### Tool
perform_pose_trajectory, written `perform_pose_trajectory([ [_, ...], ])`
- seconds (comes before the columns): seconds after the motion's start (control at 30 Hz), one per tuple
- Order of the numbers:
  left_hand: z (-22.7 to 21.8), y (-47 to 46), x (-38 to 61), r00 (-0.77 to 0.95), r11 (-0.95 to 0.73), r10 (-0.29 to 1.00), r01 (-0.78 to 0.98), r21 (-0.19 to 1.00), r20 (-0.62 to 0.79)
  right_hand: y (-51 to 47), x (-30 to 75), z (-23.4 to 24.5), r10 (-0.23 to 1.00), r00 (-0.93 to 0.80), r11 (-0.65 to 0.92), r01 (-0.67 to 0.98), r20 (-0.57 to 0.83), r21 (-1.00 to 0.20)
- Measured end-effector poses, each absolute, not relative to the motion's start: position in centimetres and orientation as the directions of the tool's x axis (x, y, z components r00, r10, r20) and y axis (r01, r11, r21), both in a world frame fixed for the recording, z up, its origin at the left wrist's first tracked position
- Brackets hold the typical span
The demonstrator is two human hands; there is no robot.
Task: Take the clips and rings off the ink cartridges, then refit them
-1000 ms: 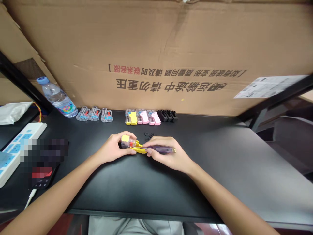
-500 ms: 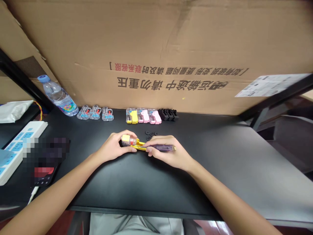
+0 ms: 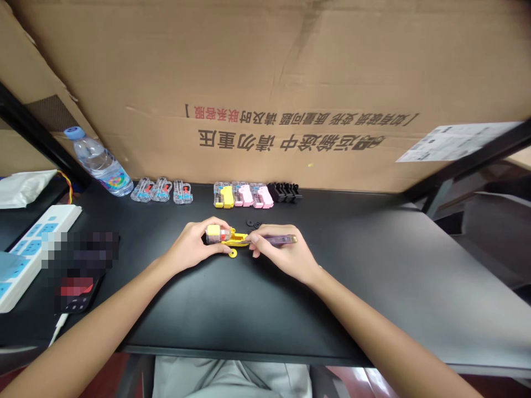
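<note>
My left hand (image 3: pixel 191 247) is closed around a small clear and yellow toy part (image 3: pixel 217 234) with a yellow piece (image 3: pixel 234 239) sticking out to its right, resting on the black table (image 3: pixel 232 309). A small yellow ring (image 3: pixel 233 253) lies just below that piece. My right hand (image 3: pixel 284 255) pinches a purple translucent screwdriver (image 3: pixel 277 239), its tip pointing left into the yellow piece. Both hands meet at the middle of the table.
Along the cardboard wall (image 3: pixel 265 88) stand clear toy parts (image 3: pixel 161 190), yellow and pink ones (image 3: pixel 243 195) and black ones (image 3: pixel 284 192). Small black rings (image 3: pixel 253 224) lie behind my hands. A water bottle (image 3: pixel 99 163), a power strip (image 3: pixel 29 249) and a phone (image 3: pixel 74 287) are at left.
Both hands and the toy part shifted slightly away from me. A small yellow ring now shows on the table below the yellow piece.
</note>
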State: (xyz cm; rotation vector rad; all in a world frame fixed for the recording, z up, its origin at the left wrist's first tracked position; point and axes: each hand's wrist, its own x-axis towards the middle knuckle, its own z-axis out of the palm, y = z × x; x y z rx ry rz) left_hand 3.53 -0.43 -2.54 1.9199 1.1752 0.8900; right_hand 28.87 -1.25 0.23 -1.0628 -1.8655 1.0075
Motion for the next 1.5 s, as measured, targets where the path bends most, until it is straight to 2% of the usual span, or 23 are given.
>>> perform_pose_trajectory([
  [0.23, -1.8, -0.3, 2.8, 0.297, -0.321, 0.929, 0.358, 0.877, 0.219, -0.6, 29.7, -0.2, 0.905, -0.271, 0.405, 0.321, 0.327, -0.856],
  [0.3, -1.5, -0.1, 2.5, 0.212, -0.339, 0.937, 0.357, 0.871, 0.277, -0.3, 29.9, -0.6, 0.915, -0.198, 0.400, 0.322, 0.352, -0.858],
  [0.4, -1.2, 0.2, 2.0, 0.078, -0.382, 0.916, 0.462, 0.800, 0.393, 0.1, 30.1, -1.3, 0.912, -0.160, 0.410, 0.347, 0.377, -0.844],
  [0.53, -1.4, 0.5, 1.8, 0.115, -0.386, 0.909, 0.590, 0.709, 0.399, 0.5, 29.9, -2.0, 0.875, -0.301, 0.480, 0.431, 0.380, -0.764],
  [0.67, -1.7, 0.4, 2.1, 0.163, -0.374, 0.924, 0.584, 0.721, 0.347, 0.5, 29.5, -2.4, 0.822, -0.443, 0.556, 0.489, 0.358, -0.672],
  [0.8, -1.5, 0.2, 2.3, 0.176, -0.372, 0.926, 0.572, 0.731, 0.334, 0.6, 29.5, -2.5, 0.818, -0.467, 0.563, 0.529, 0.335, -0.635],
  [0.93, -1.4, 0.1, 2.2, 0.178, -0.372, 0.926, 0.573, 0.730, 0.332, 0.6, 30.0, -2.0, 0.838, -0.386, 0.544, 0.548, 0.385, -0.635],
  [1.03, -1.6, 0.2, 2.2, 0.174, -0.360, 0.931, 0.582, 0.729, 0.321, 0.1, 29.9, -1.3, 0.834, -0.356, 0.550, 0.480, 0.421, -0.683],
  [1.2, -2.0, 0.2, 2.2, 0.155, -0.322, 0.946, 0.571, 0.755, 0.286, -0.8, 29.0, -1.0, 0.747, -0.545, 0.608, 0.330, 0.380, -0.722],
  [1.37, -2.2, 0.2, 2.3, 0.160, -0.338, 0.940, 0.545, 0.767, 0.301, 0.0, 29.6, -1.5, 0.787, -0.486, 0.591, 0.417, 0.380, -0.691],
  [1.5, -2.3, 0.2, 2.3, 0.168, -0.353, 0.934, 0.545, 0.761, 0.314, 0.0, 29.9, -0.9, 0.831, -0.426, 0.526, 0.398, 0.357, -0.751],
])
